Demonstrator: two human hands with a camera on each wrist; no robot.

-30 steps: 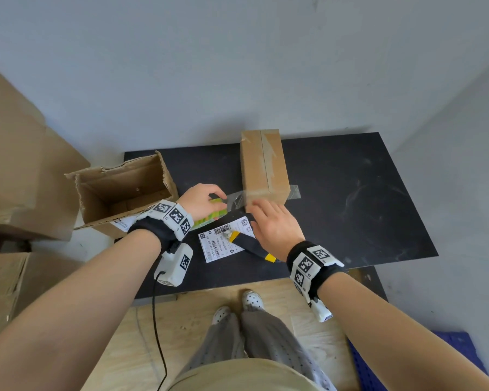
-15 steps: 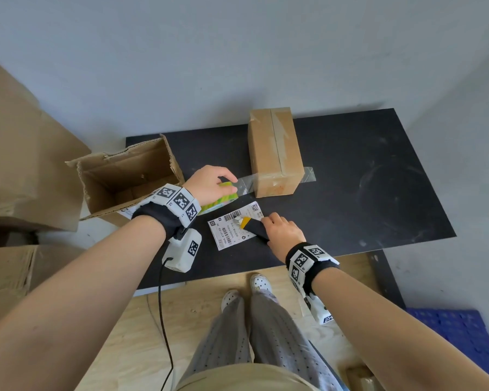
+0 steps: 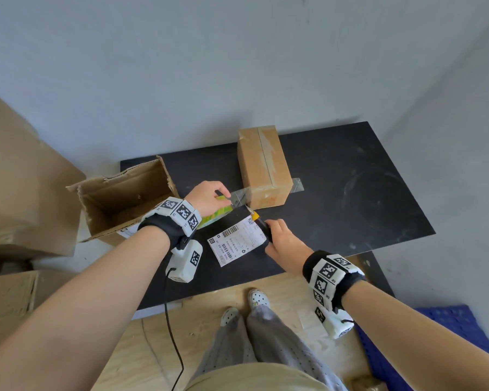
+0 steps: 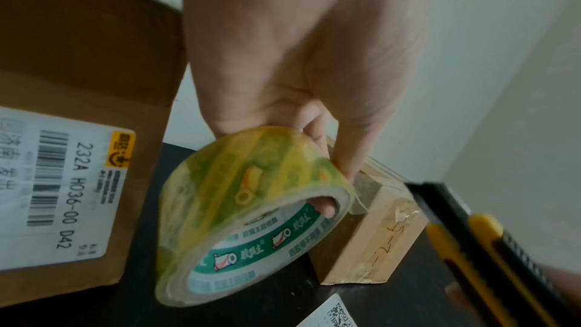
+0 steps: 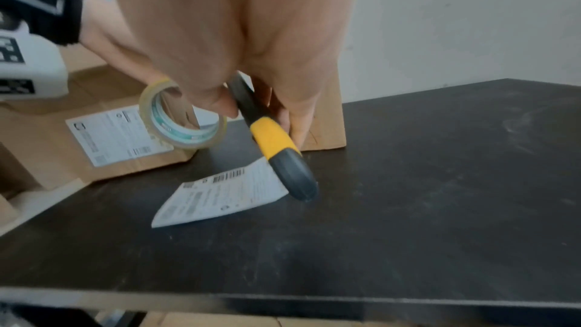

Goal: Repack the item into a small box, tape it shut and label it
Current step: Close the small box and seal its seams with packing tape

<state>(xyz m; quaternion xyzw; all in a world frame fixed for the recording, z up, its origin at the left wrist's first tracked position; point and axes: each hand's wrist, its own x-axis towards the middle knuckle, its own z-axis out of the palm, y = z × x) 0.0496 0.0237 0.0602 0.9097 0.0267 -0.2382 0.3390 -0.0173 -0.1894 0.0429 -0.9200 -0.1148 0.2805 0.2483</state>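
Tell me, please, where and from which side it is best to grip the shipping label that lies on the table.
Probably the near left corner of the shipping label, from the person's side: it lies flat, and the knife in the right hand covers its far right edge.

Plain pale grey wall, black scuffed tabletop set against it, light plywood floor, blue plastic pallet at lower right, soft even daylight
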